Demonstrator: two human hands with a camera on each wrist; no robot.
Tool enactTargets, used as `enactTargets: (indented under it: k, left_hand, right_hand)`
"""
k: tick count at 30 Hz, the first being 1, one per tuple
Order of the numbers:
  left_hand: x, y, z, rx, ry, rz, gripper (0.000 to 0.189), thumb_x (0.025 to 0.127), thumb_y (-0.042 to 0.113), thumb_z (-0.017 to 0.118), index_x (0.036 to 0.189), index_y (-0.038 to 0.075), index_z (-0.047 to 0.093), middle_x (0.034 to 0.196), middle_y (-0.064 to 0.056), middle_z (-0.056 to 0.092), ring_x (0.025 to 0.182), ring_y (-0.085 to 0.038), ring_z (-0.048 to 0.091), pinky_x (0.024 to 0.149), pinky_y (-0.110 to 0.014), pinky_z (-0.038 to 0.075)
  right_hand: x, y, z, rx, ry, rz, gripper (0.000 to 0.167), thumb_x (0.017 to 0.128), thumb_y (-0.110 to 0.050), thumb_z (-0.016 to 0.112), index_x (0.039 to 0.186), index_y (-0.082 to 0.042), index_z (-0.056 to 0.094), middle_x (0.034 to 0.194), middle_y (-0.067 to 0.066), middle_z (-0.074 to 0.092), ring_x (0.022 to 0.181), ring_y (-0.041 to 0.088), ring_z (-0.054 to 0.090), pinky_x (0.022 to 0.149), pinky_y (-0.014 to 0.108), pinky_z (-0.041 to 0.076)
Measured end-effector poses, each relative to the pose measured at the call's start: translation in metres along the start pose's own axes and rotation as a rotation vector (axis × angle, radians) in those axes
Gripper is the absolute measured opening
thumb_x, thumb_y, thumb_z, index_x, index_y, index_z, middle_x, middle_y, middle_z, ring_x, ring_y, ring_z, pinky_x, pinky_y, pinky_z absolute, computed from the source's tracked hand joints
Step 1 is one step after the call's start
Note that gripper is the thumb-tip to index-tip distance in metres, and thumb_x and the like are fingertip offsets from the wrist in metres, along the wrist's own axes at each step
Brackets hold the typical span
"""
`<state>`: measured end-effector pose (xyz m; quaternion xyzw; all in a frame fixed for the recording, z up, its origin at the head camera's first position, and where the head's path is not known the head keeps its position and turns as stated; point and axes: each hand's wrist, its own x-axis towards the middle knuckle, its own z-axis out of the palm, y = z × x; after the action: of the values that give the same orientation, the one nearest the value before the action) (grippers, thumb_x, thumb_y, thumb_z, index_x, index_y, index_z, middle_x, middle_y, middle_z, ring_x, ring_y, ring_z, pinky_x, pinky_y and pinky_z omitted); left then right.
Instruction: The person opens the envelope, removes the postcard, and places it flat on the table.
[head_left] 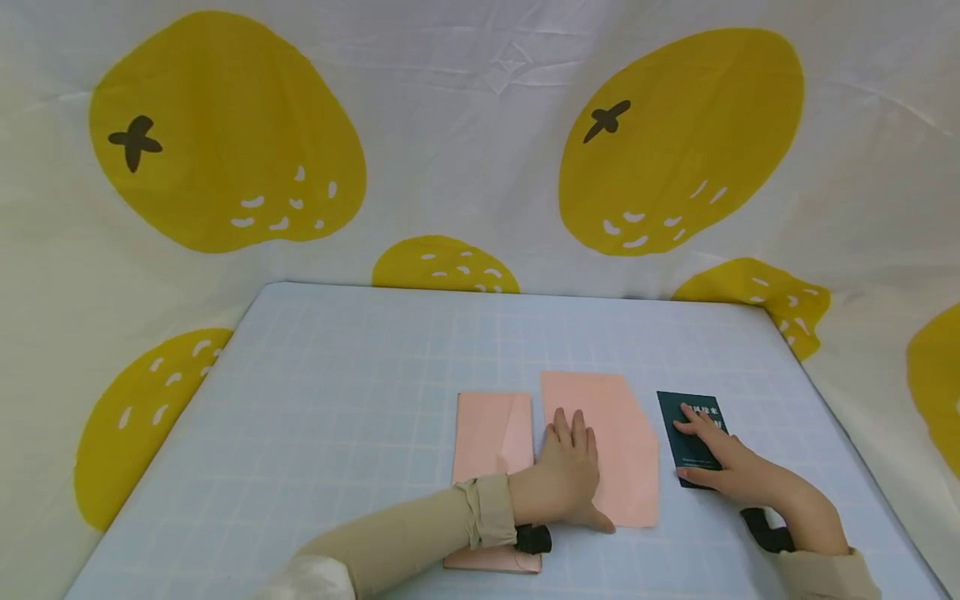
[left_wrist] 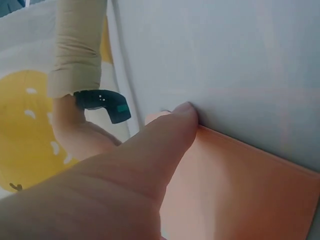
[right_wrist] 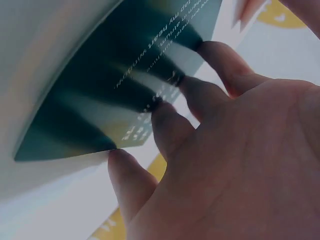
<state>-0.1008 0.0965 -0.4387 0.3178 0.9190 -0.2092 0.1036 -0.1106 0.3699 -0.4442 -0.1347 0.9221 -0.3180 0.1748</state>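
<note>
My left hand [head_left: 567, 471] rests palm down with fingers extended on a pink envelope [head_left: 626, 450], its angled flap toward the right. The thumb [left_wrist: 172, 135] lies along the envelope's near edge in the left wrist view. To the right, my right hand [head_left: 738, 467] spreads its fingers over a dark green card [head_left: 686, 446] with white lettering, which lies on the table. In the right wrist view, the fingertips [right_wrist: 167, 117] touch the glossy card [right_wrist: 100, 100], and its surface mirrors them.
Another pink envelope [head_left: 491, 425] lies left of the first, partly hidden under my left forearm. A pale blue checked cloth covers the table [head_left: 337, 400]. Behind it hangs a white curtain [head_left: 465, 167] printed with yellow fruit. Each wrist wears a black camera band.
</note>
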Motion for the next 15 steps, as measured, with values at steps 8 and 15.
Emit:
enactTargets:
  k: [8, 15]
  left_hand:
    - [0.023, 0.003, -0.003, -0.044, 0.043, -0.003, 0.119, 0.070, 0.096, 0.036, 0.157, 0.016, 0.029, 0.161, -0.013, 0.023, 0.145, -0.042, 0.023, 0.112, -0.042, 0.031]
    - [0.042, 0.003, -0.008, -0.114, 0.071, -0.023, 0.120, 0.070, 0.096, 0.038, 0.158, 0.016, 0.026, 0.162, -0.011, 0.022, 0.147, -0.040, 0.020, 0.114, -0.043, 0.028]
  right_hand:
    - [0.004, 0.022, -0.015, 0.037, 0.019, -0.004, 0.094, 0.092, -0.024, 0.071, 0.156, 0.002, 0.008, 0.149, 0.035, 0.033, 0.141, 0.059, -0.006, 0.097, 0.079, -0.010]
    - [0.013, 0.040, -0.030, 0.071, 0.019, 0.029, 0.092, 0.093, -0.026, 0.068, 0.157, 0.001, 0.006, 0.154, 0.036, 0.020, 0.141, 0.055, -0.015, 0.099, 0.075, -0.016]
